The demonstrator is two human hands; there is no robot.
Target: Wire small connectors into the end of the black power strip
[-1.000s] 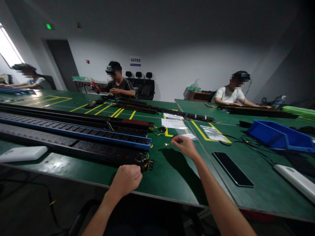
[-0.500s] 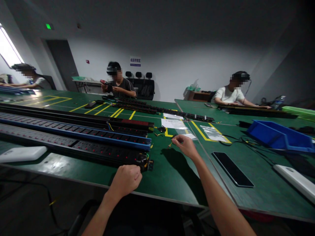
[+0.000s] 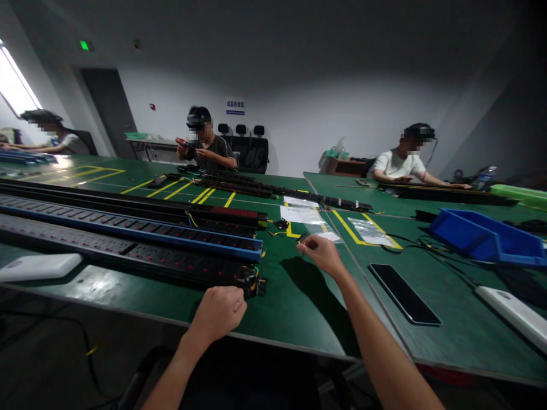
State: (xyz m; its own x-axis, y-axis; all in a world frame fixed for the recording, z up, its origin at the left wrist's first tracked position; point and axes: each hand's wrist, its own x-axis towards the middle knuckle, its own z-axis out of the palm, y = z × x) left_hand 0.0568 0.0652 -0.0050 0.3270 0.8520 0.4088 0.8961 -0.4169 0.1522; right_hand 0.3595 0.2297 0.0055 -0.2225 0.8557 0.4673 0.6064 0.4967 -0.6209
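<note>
My left hand [image 3: 220, 310] is closed near the table's front edge, beside the right end of the nearest black socket strip [image 3: 179, 259]; whatever it may hold is hidden. Wires and a dark connector [image 3: 261, 286] stick out of that strip's end. Further right, my right hand [image 3: 319, 253] pinches a small dark part [image 3: 302, 238] above the green table. A blue-edged strip [image 3: 222, 242] lies behind the nearest one. Beyond my right hand, a small black bracket [image 3: 281, 224] and a short wire piece [image 3: 277, 233] rest on the table.
A phone [image 3: 404, 293], a white device [image 3: 515, 313] and a blue bin [image 3: 482, 236] with cables beside it are on the right. Another white device [image 3: 40, 266] lies front left. Three people work around the tables; one person [image 3: 213, 151] holds a red tool.
The small part in my right hand has turned; its yellowish wires, which hung below the fingertips, now hardly show. My left hand has stayed in place.
</note>
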